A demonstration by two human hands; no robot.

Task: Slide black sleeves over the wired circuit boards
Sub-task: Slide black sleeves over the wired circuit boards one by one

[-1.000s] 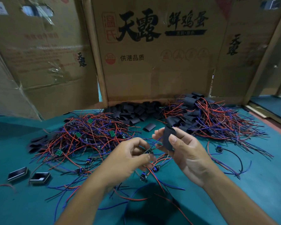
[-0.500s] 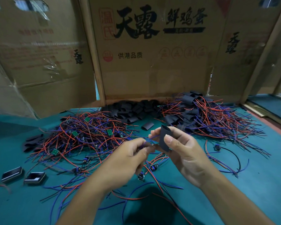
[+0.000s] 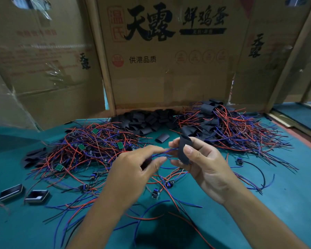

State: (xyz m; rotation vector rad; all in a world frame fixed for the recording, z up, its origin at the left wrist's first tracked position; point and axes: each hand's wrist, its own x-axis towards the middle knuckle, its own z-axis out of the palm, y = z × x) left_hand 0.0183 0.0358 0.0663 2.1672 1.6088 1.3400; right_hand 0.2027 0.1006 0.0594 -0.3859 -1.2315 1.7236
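Working at a teal felt-covered table (image 3: 285, 203) walled in by tall brown printed cardboard boxes (image 3: 169, 69), I am watching two bare hands meeting above a scatter of red and blue wires. My right hand (image 3: 203, 164) is pinching a flat black tube sleeve (image 3: 183, 150) upright between thumb and fingers, just in front of a heap of already sleeved boards (image 3: 228, 126). My left hand (image 3: 133, 169), just beside it, is pinching thin blue wires (image 3: 164, 151) at its fingertips and pointing them into the sleeve's side. A tangled pile of bare green wired circuit boards (image 3: 86, 146) is lying to the left, with loose black sleeves (image 3: 147, 121) stacked against the boxes behind.
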